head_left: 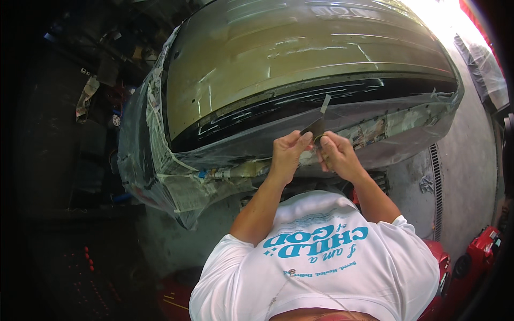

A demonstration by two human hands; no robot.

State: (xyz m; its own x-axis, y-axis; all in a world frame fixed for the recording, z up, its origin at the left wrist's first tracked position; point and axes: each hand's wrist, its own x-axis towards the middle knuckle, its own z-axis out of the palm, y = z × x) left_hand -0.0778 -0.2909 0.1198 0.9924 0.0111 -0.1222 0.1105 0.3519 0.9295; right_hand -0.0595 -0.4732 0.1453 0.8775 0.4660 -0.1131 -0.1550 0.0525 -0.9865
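Observation:
In front of me, both hands meet close to the side of a car with an olive-brown roof (pixel 241 80). Between the fingertips is a small dark, stiff-looking sheet (pixel 315 127), perhaps sandpaper; I cannot make out its exact kind. My left hand (pixel 289 152) pinches its near left edge between thumb and fingers. Closed at its near right corner is my right hand (pixel 338 155), where a thin yellowish edge shows by the thumb. A pale narrow strip (pixel 325 104) stands out just beyond the sheet; whether it joins the sheet is unclear.
Clear plastic film (pixel 396 144) and newspaper (pixel 369 134) mask the car's side below a glossy black band (pixel 257 120). A floor drain grate (pixel 436 182) runs along the right. Red vehicles (pixel 482 243) stand at lower right. Dark clutter fills the left.

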